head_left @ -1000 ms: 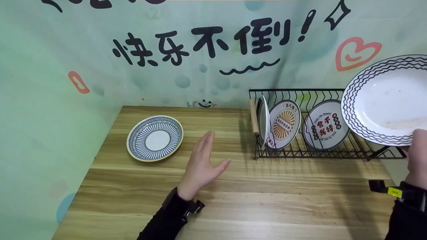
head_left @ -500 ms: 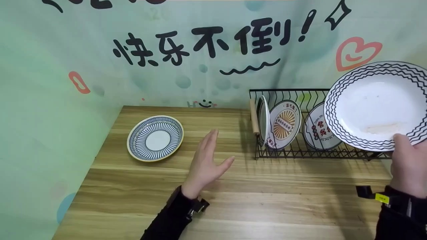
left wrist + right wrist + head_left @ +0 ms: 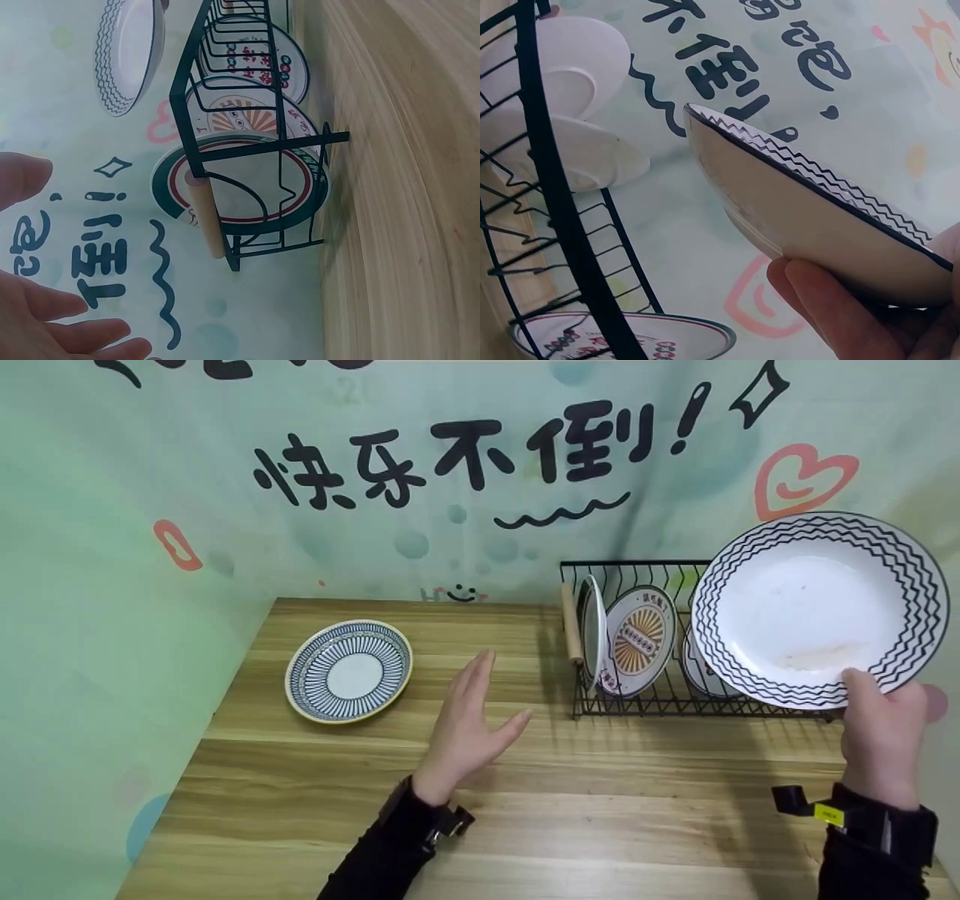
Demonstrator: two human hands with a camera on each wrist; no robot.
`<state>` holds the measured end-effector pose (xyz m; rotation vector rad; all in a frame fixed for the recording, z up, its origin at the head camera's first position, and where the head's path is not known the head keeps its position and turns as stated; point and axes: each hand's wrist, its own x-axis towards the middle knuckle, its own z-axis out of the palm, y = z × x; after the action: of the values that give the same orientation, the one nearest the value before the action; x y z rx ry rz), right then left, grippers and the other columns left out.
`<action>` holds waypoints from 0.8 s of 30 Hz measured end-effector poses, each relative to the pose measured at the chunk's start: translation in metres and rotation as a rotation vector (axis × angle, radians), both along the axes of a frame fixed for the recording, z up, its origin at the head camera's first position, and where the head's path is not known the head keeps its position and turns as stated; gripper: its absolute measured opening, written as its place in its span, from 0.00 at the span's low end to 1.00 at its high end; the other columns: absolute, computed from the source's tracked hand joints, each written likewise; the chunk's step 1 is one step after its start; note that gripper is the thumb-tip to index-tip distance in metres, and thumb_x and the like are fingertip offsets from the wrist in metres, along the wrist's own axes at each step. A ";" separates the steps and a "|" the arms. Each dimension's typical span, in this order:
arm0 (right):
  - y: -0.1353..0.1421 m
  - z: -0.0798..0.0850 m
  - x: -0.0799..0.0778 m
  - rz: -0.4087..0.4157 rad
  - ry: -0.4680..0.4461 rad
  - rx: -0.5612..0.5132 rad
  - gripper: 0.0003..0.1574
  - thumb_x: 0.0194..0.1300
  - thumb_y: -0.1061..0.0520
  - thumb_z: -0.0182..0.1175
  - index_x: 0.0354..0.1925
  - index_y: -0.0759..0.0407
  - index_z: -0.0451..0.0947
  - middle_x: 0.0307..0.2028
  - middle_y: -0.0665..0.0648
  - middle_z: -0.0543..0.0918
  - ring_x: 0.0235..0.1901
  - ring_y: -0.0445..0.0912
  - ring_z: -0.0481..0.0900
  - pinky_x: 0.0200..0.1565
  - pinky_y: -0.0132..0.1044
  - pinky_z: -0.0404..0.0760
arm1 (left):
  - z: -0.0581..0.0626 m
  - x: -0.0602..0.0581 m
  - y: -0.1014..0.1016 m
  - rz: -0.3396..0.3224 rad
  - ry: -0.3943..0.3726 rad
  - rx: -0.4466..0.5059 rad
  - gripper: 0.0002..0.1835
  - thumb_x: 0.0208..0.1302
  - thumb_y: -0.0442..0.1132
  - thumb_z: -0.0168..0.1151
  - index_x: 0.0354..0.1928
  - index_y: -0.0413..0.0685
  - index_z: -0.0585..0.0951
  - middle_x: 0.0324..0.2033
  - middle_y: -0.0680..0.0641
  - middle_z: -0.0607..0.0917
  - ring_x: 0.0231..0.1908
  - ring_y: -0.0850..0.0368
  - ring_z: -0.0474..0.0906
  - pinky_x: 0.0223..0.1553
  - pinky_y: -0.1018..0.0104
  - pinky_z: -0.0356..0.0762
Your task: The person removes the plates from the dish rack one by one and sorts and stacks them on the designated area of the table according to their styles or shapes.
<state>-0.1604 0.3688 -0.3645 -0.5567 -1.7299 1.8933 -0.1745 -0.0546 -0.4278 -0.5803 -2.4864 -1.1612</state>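
My right hand (image 3: 885,735) grips the lower right rim of a white plate (image 3: 810,600) with black zigzag bands. Its thumb lies on the upper face, and the right wrist view shows fingers (image 3: 832,300) beneath. A brownish smear (image 3: 821,655) marks the plate's inside. The plate is held up in front of the black wire dish rack (image 3: 645,706), hiding its right part. My left hand (image 3: 465,727) hovers over the table with thumb spread and fingers straight, holding nothing. Left of it lies a blue-striped plate (image 3: 356,675).
The rack, with a wooden handle (image 3: 571,622), holds a green-rimmed plate (image 3: 247,187), a sunburst plate (image 3: 640,641) and a plate with red lettering (image 3: 259,56). A printed cloth (image 3: 450,555) hangs behind the wooden table (image 3: 585,832).
My right hand has carried the zigzag plate leftward and slightly down, bringing all of it into the head view and covering more of the rack. My left hand has shifted slightly right.
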 end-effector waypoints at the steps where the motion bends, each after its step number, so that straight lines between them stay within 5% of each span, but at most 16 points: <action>1: -0.001 -0.001 0.000 0.014 -0.006 -0.005 0.28 0.67 0.67 0.49 0.64 0.60 0.71 0.38 0.50 0.81 0.06 0.41 0.51 0.09 0.30 0.54 | 0.000 0.000 0.000 0.000 -0.003 0.000 0.50 0.60 0.53 0.68 0.74 0.35 0.55 0.73 0.36 0.59 0.71 0.40 0.55 0.72 0.47 0.52; 8: -0.010 -0.007 0.003 0.164 0.044 -0.037 0.34 0.68 0.68 0.48 0.71 0.60 0.63 0.47 0.50 0.80 0.09 0.41 0.51 0.12 0.27 0.60 | 0.002 0.001 0.003 -0.004 -0.023 0.007 0.49 0.61 0.53 0.67 0.74 0.34 0.55 0.73 0.35 0.59 0.71 0.39 0.55 0.72 0.47 0.52; 13: -0.020 -0.011 0.003 0.284 0.137 -0.064 0.34 0.69 0.70 0.47 0.72 0.62 0.59 0.55 0.54 0.74 0.32 0.41 0.77 0.37 0.24 0.82 | 0.002 0.000 0.006 -0.009 -0.045 0.020 0.49 0.61 0.55 0.67 0.74 0.35 0.56 0.73 0.36 0.59 0.72 0.41 0.55 0.72 0.48 0.52; 16: -0.026 -0.013 0.003 0.306 0.140 -0.064 0.30 0.69 0.70 0.48 0.69 0.63 0.63 0.53 0.55 0.76 0.43 0.43 0.80 0.42 0.28 0.83 | 0.002 -0.001 0.007 -0.015 -0.045 0.037 0.49 0.61 0.55 0.67 0.75 0.36 0.56 0.72 0.36 0.60 0.72 0.42 0.55 0.72 0.48 0.52; 24: -0.039 -0.016 0.005 0.368 0.142 -0.035 0.30 0.70 0.68 0.53 0.69 0.67 0.63 0.53 0.54 0.79 0.46 0.43 0.81 0.45 0.28 0.82 | 0.003 -0.001 0.012 -0.021 -0.049 0.060 0.47 0.61 0.52 0.68 0.74 0.36 0.57 0.72 0.36 0.61 0.71 0.42 0.57 0.71 0.48 0.53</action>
<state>-0.1553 0.3295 -0.3809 -0.1133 -1.8007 2.1552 -0.1757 -0.0426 -0.4250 -0.5694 -2.4825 -1.2684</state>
